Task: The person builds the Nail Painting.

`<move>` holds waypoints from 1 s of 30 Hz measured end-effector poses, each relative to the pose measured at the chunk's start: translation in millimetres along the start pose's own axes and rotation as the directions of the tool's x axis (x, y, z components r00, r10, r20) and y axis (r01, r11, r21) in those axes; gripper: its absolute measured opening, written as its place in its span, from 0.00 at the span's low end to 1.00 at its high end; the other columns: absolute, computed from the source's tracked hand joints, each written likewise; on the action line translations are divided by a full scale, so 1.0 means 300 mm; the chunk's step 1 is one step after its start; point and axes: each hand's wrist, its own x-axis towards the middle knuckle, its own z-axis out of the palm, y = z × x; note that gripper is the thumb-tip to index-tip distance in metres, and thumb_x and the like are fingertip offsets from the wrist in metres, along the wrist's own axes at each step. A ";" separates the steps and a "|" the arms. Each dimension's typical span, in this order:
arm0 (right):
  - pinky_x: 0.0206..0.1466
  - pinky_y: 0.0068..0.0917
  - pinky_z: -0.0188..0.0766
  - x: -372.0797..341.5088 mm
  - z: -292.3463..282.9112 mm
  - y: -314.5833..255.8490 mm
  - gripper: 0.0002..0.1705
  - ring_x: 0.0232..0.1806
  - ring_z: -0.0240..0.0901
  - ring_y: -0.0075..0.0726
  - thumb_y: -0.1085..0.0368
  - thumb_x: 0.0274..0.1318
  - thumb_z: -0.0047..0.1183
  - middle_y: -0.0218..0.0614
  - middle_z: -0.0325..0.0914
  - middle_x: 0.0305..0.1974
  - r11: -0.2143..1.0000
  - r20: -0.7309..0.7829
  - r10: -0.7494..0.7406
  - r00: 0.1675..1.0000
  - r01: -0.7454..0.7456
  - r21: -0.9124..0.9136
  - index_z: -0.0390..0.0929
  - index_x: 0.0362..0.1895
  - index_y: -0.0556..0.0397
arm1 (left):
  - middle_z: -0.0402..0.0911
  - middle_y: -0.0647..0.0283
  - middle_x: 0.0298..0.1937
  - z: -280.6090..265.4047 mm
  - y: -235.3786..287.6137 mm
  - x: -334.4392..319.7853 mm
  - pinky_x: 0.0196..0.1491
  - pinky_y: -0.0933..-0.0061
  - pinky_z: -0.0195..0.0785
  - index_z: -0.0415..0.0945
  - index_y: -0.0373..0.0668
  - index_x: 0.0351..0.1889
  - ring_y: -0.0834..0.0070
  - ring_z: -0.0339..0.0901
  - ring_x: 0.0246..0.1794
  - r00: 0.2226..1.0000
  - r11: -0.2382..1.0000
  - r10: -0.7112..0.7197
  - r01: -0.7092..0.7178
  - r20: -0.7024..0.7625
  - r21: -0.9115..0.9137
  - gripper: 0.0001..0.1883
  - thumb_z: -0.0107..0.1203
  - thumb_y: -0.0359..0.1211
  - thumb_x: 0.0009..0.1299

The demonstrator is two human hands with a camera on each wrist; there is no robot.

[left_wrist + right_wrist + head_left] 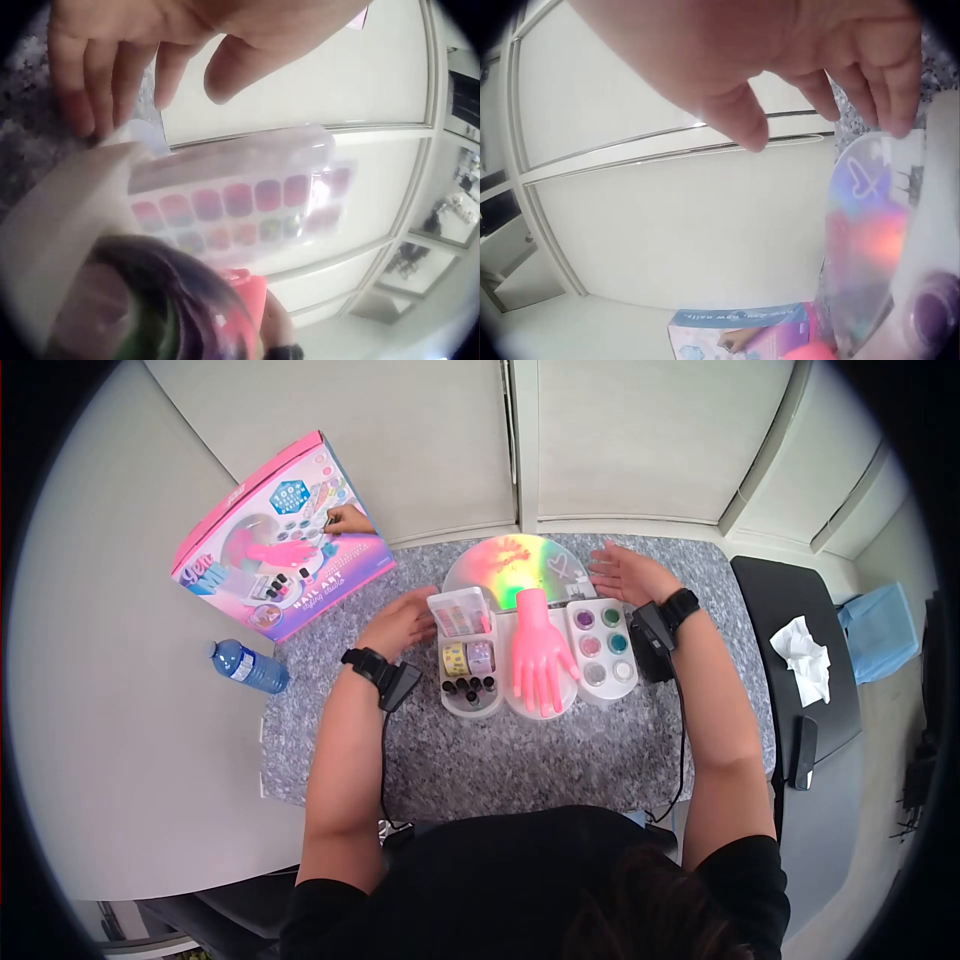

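On the speckled grey table stands a white nail art stand (486, 708) holding a pink model hand (540, 650), fingers pointing toward the person. Behind it rises a rounded iridescent panel (510, 570). The left section carries a sheet of small nail stickers (238, 199), two tape rolls (455, 658) and several black-capped bottles (470, 688). Coloured pots (591, 646) fill the right section. My left hand (400, 622) is beside the left section, its fingertips right at the white edge. Near the panel's right edge, my right hand (632, 574) has extended fingers. Neither hand grips anything.
A nail art kit box (285, 545) stands at the back left, with a blue water bottle (249, 666) lying before it. To the right, a black bench (790, 605) bears a crumpled tissue (802, 660) and a black object (803, 753). Cables hang from both wrists.
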 end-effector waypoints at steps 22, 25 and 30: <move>0.64 0.27 0.87 -0.078 -0.035 -0.030 0.18 0.57 0.88 0.25 0.70 0.76 0.64 0.30 0.89 0.55 0.993 0.103 -0.114 0.988 0.115 -0.009 0.79 0.65 0.51 | 0.92 0.68 0.48 0.053 0.047 0.037 0.48 0.75 0.76 0.89 0.40 0.60 0.81 0.85 0.44 0.953 0.908 0.293 -0.252 -0.077 0.335 0.13 0.64 0.30 0.81; 0.63 0.25 0.87 -0.106 -0.033 -0.012 0.16 0.55 0.88 0.23 0.69 0.76 0.64 0.28 0.90 0.54 0.980 0.079 -0.159 0.984 0.167 -0.111 0.81 0.63 0.51 | 0.93 0.63 0.49 0.052 0.045 0.013 0.54 0.71 0.80 0.88 0.37 0.58 0.75 0.89 0.48 0.915 0.839 0.400 -0.340 -0.056 0.425 0.12 0.63 0.26 0.79; 0.63 0.24 0.83 -0.136 -0.050 0.015 0.13 0.54 0.86 0.21 0.68 0.77 0.64 0.27 0.90 0.53 0.943 0.145 -0.196 0.970 0.227 -0.244 0.83 0.61 0.54 | 0.93 0.54 0.51 0.076 0.042 -0.044 0.56 0.63 0.82 0.88 0.38 0.58 0.62 0.91 0.49 0.855 0.561 0.519 -0.354 0.015 0.749 0.15 0.62 0.22 0.74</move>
